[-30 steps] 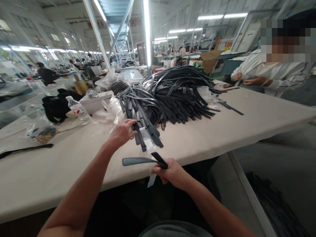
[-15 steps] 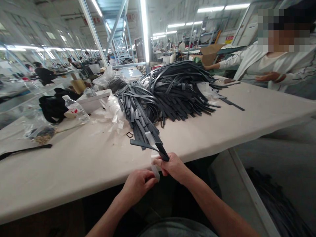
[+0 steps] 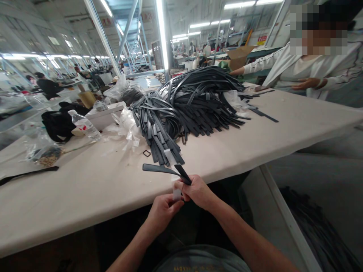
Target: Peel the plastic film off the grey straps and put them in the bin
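Low in the middle of the frame, both forearms rise from the bottom edge and meet just in front of the near edge of the table (image 3: 85,196). The right hand (image 3: 198,192) comes in from the lower right, wrist bent slightly up, its fingers and thumb closed around a folded dark strap (image 3: 166,170) whose two ends stick up and to the left above the knuckles, over the table's edge. The left hand (image 3: 163,209) comes in from the lower centre and sits just below and left of the right hand, touching it; its thumb and forefinger are pinched on a small white tag (image 3: 177,194) that hangs under the strap.

Above the hands, in the centre of the frame, a big pile of dark straps (image 3: 193,102) lies on the table, with a small black buckle (image 3: 146,153) beside its near end. At mid left stand a water bottle (image 3: 83,124) and a black bag (image 3: 58,122). A co-worker in a white sleeve (image 3: 263,66) reaches in at the upper right.
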Tool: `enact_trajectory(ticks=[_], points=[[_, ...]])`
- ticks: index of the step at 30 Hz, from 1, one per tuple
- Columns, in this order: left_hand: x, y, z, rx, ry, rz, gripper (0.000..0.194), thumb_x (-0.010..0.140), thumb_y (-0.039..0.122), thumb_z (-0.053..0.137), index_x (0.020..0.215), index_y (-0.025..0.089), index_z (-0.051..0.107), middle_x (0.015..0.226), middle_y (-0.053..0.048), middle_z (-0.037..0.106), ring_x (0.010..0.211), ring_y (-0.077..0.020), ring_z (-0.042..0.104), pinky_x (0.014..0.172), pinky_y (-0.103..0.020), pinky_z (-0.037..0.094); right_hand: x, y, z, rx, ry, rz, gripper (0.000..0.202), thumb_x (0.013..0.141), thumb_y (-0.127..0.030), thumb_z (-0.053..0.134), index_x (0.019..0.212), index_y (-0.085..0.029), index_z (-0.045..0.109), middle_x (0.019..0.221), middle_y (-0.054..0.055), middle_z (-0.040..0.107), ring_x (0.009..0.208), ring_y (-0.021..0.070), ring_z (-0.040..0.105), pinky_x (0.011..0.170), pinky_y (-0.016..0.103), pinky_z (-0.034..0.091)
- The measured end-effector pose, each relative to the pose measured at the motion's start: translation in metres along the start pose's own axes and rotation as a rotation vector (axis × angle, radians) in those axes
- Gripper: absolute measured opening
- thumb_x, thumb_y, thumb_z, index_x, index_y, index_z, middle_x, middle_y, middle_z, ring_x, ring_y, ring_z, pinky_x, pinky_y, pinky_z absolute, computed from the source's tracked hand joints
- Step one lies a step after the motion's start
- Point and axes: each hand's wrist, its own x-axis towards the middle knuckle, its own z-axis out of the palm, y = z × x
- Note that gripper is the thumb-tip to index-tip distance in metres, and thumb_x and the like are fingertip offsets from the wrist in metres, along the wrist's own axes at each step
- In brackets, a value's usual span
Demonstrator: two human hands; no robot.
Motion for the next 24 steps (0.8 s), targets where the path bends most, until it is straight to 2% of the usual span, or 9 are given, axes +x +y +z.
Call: enact_trajectory(ticks=[3, 7, 9, 14, 19, 21, 24], points=[[-0.002, 0.000, 0.003, 0.005, 0.028, 0.010, 0.030, 0.084, 0.042, 0.062, 0.079, 0.016, 0.077, 0.064, 0.001, 0.063, 0.064, -0.0170, 0.052, 0.061, -0.025, 0.039, 0.000, 0.002, -0.002, -0.004, 0.007, -0.001, 0.024, 0.081, -0.035, 0.057, 0.067, -0.016, 0.059, 0.043, -0.006, 0.048, 0.040, 0.0088, 0.042, 0.043, 0.021, 0.033], [-0.010, 0.005, 0.004, -0.101, -0.130, 0.017, 0.030, 0.089, 0.040, 0.055, 0.098, 0.020, 0.076, 0.079, -0.002, 0.069, 0.073, -0.0176, 0.057, 0.069, -0.025, 0.044, -0.001, 0.003, -0.007, -0.017, 0.025, 0.006, 0.025, 0.081, -0.038, 0.056, 0.068, -0.017, 0.058, 0.043, -0.006, 0.048, 0.039, 0.0094, 0.043, 0.041, 0.021, 0.034], [-0.011, 0.005, 0.005, -0.159, -0.172, -0.002, 0.032, 0.092, 0.039, 0.052, 0.101, 0.019, 0.074, 0.081, -0.003, 0.069, 0.075, -0.0169, 0.058, 0.072, -0.025, 0.045, -0.002, 0.004, -0.010, -0.027, 0.041, 0.005, 0.024, 0.081, -0.037, 0.056, 0.069, -0.016, 0.060, 0.043, -0.006, 0.047, 0.040, 0.0089, 0.042, 0.042, 0.021, 0.034], [-0.006, -0.001, 0.010, -0.262, -0.151, -0.054, 0.024, 0.088, 0.035, 0.058, 0.093, 0.016, 0.072, 0.071, -0.002, 0.066, 0.068, -0.0146, 0.057, 0.069, -0.025, 0.046, -0.005, 0.006, -0.010, -0.039, 0.044, -0.007, 0.027, 0.084, -0.039, 0.053, 0.076, -0.015, 0.063, 0.043, -0.007, 0.047, 0.040, 0.0098, 0.042, 0.043, 0.022, 0.036], [-0.002, -0.007, 0.015, -0.296, -0.216, -0.138, 0.027, 0.085, 0.038, 0.062, 0.082, 0.014, 0.074, 0.069, -0.004, 0.069, 0.064, -0.0147, 0.060, 0.065, -0.026, 0.046, -0.007, 0.012, -0.008, -0.053, 0.049, -0.030, 0.034, 0.088, -0.045, 0.052, 0.071, -0.017, 0.059, 0.047, -0.004, 0.052, 0.043, 0.0106, 0.047, 0.045, 0.022, 0.039], [0.000, -0.006, 0.013, -0.344, -0.201, -0.162, 0.030, 0.082, 0.041, 0.065, 0.078, 0.013, 0.076, 0.069, -0.005, 0.070, 0.064, -0.0147, 0.061, 0.066, -0.026, 0.046, -0.009, 0.016, -0.010, -0.053, 0.063, -0.029, 0.040, 0.090, -0.053, 0.050, 0.076, -0.017, 0.058, 0.051, -0.004, 0.055, 0.042, 0.0106, 0.048, 0.044, 0.021, 0.039], [0.003, -0.003, 0.003, -0.487, -0.087, -0.224, 0.035, 0.075, 0.047, 0.073, 0.078, 0.012, 0.077, 0.072, -0.008, 0.073, 0.066, -0.0156, 0.064, 0.066, -0.025, 0.047, -0.018, 0.026, -0.017, -0.057, 0.073, -0.033, 0.056, 0.091, -0.069, 0.038, 0.095, -0.017, 0.058, 0.057, -0.004, 0.056, 0.040, 0.0102, 0.046, 0.041, 0.022, 0.036]])
